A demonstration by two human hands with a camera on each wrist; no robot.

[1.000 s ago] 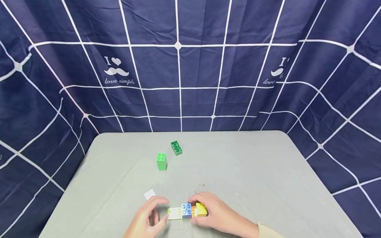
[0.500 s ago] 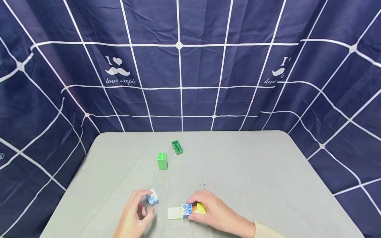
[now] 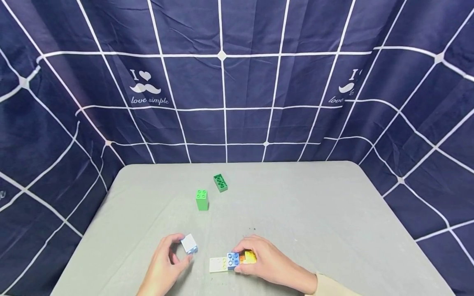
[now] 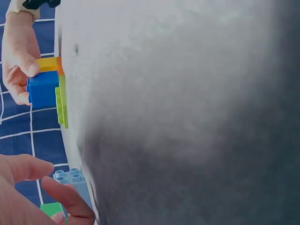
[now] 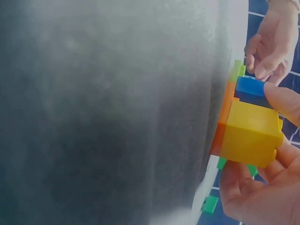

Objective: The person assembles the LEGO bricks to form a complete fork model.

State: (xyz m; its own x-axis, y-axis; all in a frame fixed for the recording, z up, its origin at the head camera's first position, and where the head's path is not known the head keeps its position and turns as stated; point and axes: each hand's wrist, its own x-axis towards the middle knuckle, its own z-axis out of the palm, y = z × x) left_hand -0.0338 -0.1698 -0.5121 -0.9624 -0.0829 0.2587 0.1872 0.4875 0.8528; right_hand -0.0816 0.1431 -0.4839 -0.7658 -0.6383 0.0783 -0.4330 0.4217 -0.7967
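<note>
Head view: nearest, the right hand pinches the blue brick beside the yellow brick, probably to steady both on the lime plate and orange plate. The left hand curves round the light-blue brick, which lies on its side, studs toward the lime plate; can't tell if pinched. Farther up the table, the green brick stands studs up; beyond, the dark-green brick lies hollow side up, likely both set aside.
</note>
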